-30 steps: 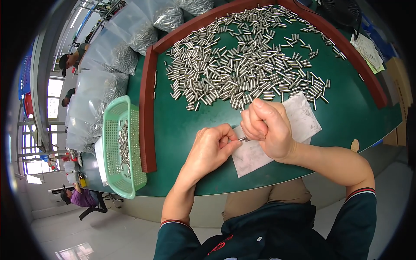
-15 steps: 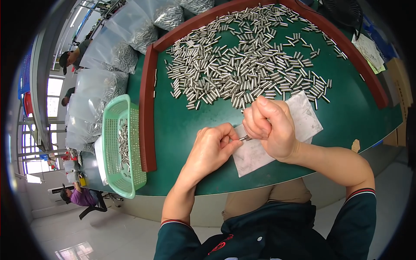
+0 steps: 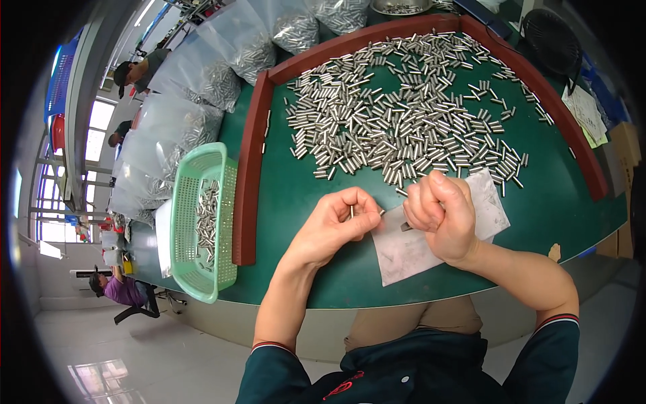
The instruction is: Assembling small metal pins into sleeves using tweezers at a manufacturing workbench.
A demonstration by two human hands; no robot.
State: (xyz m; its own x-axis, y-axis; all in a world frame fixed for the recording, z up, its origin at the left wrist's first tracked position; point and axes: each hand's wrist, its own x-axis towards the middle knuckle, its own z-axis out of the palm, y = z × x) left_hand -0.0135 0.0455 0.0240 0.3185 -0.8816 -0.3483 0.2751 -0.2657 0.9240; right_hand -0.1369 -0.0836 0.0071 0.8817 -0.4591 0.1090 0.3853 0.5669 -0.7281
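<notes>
My left hand (image 3: pixel 334 225) is closed in a pinch, with small shiny metal pins (image 3: pixel 351 212) showing between its fingers and at the fingertips. My right hand (image 3: pixel 445 219) makes a fist, thumb on top, around a tool whose dark metal tip (image 3: pixel 405 227) sticks out toward the left hand. The rest of that tool is hidden in the fist. A narrow gap separates the tip from the left fingertips. Beneath the right hand lies a smudged white sheet (image 3: pixel 404 262). Beyond both hands a large heap of metal pins (image 3: pixel 390 128) spreads over the green table (image 3: pixel 303 202).
A dark red raised border (image 3: pixel 250 195) frames the heap. Left of it stands a light green plastic basket (image 3: pixel 229 202) with more pins in it. Clear bags of metal parts (image 3: pixel 252 57) line the far left. A black fan (image 3: pixel 550 40) stands at the far right. Other people sit further off.
My hands have drawn slightly apart: the metal between them earlier now leaves a gap between tool tip and left fingers. The whole view has shifted, showing more of the table's far side.
</notes>
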